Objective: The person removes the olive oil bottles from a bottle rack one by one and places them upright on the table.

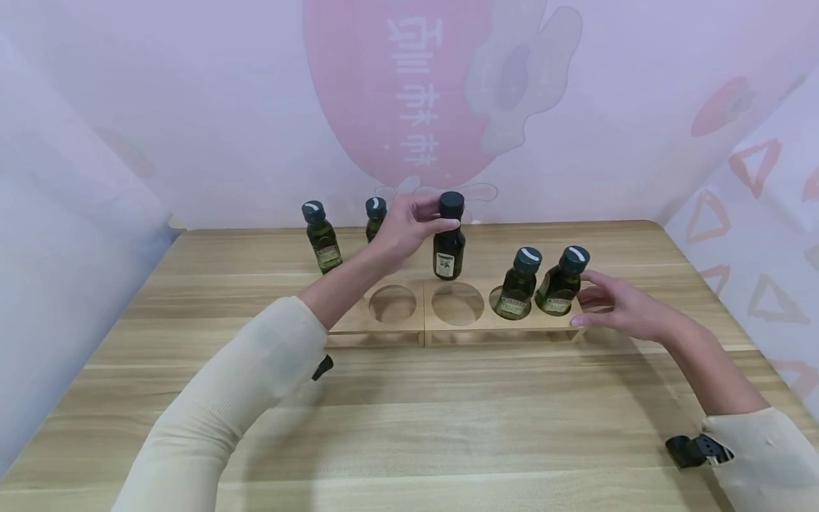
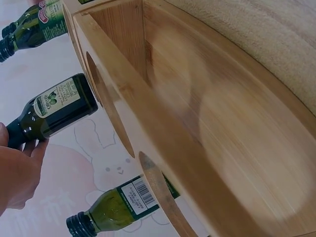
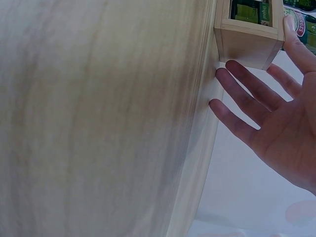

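Past sleeve (image 1: 217, 391), gripped bottle (image 1: 448, 257) in left hand (image 1: 406, 227), spread right hand (image 1: 619, 306) against rack (image 1: 425, 306), with pair (image 1: 515, 288) racked at three o'clock, three likely remaining.

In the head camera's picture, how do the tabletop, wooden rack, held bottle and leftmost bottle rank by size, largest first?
1. Tabletop
2. Wooden rack
3. Held bottle and leftmost bottle: they look alike, and the leftmost is partly hidden, so no order between them.

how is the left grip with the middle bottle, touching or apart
Touching: the head view shows the left grip pinching the middle bottle at its neck, thumb across the front.
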`<state>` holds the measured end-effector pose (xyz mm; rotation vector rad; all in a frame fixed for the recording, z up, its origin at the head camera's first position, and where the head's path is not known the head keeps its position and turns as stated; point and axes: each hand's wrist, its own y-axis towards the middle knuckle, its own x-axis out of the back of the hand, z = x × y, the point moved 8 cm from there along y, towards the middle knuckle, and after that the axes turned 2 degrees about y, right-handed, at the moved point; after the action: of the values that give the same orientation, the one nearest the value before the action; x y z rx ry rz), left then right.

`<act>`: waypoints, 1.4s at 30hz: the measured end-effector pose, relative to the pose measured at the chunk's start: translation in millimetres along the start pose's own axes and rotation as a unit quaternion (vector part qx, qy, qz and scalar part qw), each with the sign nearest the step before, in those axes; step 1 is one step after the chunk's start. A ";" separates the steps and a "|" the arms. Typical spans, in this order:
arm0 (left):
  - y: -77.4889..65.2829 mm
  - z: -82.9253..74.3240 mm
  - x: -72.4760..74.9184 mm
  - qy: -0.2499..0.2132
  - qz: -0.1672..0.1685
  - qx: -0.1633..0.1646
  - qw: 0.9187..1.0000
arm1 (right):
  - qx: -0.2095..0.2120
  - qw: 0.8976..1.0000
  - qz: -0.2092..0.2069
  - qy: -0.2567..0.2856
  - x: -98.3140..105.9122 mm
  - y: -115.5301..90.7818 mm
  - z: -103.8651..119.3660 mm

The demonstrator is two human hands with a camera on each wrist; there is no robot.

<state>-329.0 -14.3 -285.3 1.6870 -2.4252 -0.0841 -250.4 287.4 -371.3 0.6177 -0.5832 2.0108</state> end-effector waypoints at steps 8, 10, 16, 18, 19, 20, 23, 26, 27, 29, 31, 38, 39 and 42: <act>4.7 -0.2 5.8 0.018 -0.020 -0.015 1.000 | -0.004 1.000 -0.001 0.004 0.8 -2.5 1.6; 7.0 1.2 7.0 0.021 -0.025 -0.015 0.999 | -0.006 1.000 -0.002 0.001 1.4 -3.1 1.3; 13.4 8.7 9.9 0.014 -0.033 -0.006 0.999 | -0.008 1.000 -0.002 0.000 2.4 -3.5 0.0; 15.3 12.0 11.0 0.012 -0.036 -0.002 0.999 | -0.007 1.000 -0.001 0.001 2.1 -3.6 -0.6; 16.1 13.7 11.6 0.013 -0.037 0.000 0.999 | -0.008 1.000 0.000 0.002 1.8 -3.7 -0.4; 16.8 15.3 12.2 0.013 -0.039 0.002 0.999 | -0.009 1.000 0.000 0.003 1.7 -4.0 -0.5; 18.5 19.3 13.7 0.015 -0.043 0.007 0.999 | -0.010 1.000 -0.001 0.006 1.4 -4.5 0.0; 19.9 22.6 14.3 0.012 -0.048 0.010 0.999 | -0.007 1.000 -0.003 0.009 1.2 -4.6 1.4; 20.7 23.9 14.2 0.012 -0.049 0.011 0.999 | -0.004 1.000 -0.002 0.009 1.1 -4.6 1.8; 21.8 25.4 13.8 0.010 -0.051 0.011 0.999 | -0.002 1.000 -0.001 0.009 0.9 -4.6 2.5; 23.1 27.1 13.2 0.010 -0.053 0.012 0.998 | -0.001 1.000 -0.001 0.009 1.1 -4.6 2.8; 26.8 32.1 9.4 0.016 -0.048 0.012 0.999 | -0.009 1.000 -0.002 0.006 1.5 -6.0 1.5; 27.3 32.7 9.1 0.017 -0.048 0.012 0.999 | -0.009 1.000 -0.001 0.005 1.3 -6.0 1.5; 28.4 34.2 8.9 0.022 -0.051 0.013 0.998 | -0.006 1.000 -0.003 0.003 1.0 -6.0 1.2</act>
<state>-364.5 -14.6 -313.5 1.8038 -2.3179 -0.0282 -245.4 290.1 -368.9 0.6040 -0.5895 2.0017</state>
